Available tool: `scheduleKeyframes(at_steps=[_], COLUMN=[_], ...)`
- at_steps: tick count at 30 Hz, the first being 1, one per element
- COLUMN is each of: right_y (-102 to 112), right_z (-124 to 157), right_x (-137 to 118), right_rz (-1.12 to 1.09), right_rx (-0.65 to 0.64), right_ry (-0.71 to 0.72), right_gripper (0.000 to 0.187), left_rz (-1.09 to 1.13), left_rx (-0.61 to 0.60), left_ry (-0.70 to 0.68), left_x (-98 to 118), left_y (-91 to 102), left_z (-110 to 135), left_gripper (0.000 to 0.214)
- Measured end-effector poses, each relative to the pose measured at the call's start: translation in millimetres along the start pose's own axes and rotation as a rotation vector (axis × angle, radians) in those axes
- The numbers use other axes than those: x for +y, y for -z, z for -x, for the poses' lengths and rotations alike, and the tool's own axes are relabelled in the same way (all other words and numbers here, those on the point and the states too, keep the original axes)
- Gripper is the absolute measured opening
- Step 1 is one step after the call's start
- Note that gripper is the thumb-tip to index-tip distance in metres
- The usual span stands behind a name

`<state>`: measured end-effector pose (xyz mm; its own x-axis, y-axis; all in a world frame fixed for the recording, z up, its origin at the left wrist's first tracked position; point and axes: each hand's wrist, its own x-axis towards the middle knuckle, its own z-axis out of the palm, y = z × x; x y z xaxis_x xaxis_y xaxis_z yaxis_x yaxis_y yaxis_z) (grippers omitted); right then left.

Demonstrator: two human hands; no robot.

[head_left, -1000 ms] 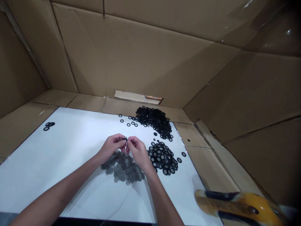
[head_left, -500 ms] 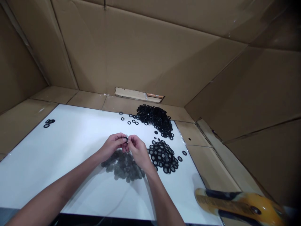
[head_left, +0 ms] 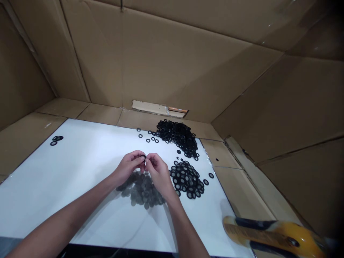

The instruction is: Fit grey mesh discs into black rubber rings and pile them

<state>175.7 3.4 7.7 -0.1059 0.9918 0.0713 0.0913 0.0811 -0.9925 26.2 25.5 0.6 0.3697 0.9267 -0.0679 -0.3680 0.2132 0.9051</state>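
Note:
My left hand (head_left: 129, 166) and my right hand (head_left: 158, 174) meet above the white board, with their fingertips pinching a small black rubber ring (head_left: 143, 157). Directly below them lies a flat pile of grey mesh discs (head_left: 141, 190). Just right of my right hand is a heap of black rings with pale grey centres (head_left: 186, 179). A larger heap of plain black rubber rings (head_left: 176, 135) sits farther back, with a few loose rings (head_left: 147, 138) beside it.
The white board (head_left: 67, 190) lies inside a cardboard lining (head_left: 161, 61) that rises at the back and sides. Several rings (head_left: 55, 140) lie at the far left. A yellow and black tool (head_left: 271, 238) rests at the bottom right, partly cut off.
The view has shifted slightly. Both hands stay together above the grey pile, pinching the ring, with only small finger movement.

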Motion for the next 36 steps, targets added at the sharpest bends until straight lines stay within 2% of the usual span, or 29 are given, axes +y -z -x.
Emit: scheduleKeyframes(at_steps=[6, 12, 19, 27, 31, 36], right_y=[-4, 2, 1, 4, 3, 1], right_z=[-4, -6, -5, -3, -2, 0], right_x=[3, 0, -1, -3, -4, -6], right_rz=[-0.127, -0.093, -0.162, -0.081, 0.02, 0.093], right_rx=[0.033, -0.017, -0.058, -0.041, -0.008, 0.035], right_ry=[-0.039, -0.066, -0.082, -0.03, 0.007, 0.036], right_gripper=[0.012, 0.014, 0.013, 0.009, 0.008, 0.009], left_rz=[-0.052, -0.167, -0.109, -0.069, -0.099, -0.24], left_rx=[-0.028, -0.091, -0.182, -0.127, -0.098, -0.035], left_ry=[-0.02, -0.024, 0.06, 0.074, 0.02, -0.06], left_x=[-3, 0, 6, 6, 3, 3], left_y=[2.6, 12.1, 9.3, 4.7, 4.7, 4.5], left_z=[-1, -3, -3, -1, -1, 2], left_gripper=[0.019, 0.02, 0.02, 0.02, 0.02, 0.022])
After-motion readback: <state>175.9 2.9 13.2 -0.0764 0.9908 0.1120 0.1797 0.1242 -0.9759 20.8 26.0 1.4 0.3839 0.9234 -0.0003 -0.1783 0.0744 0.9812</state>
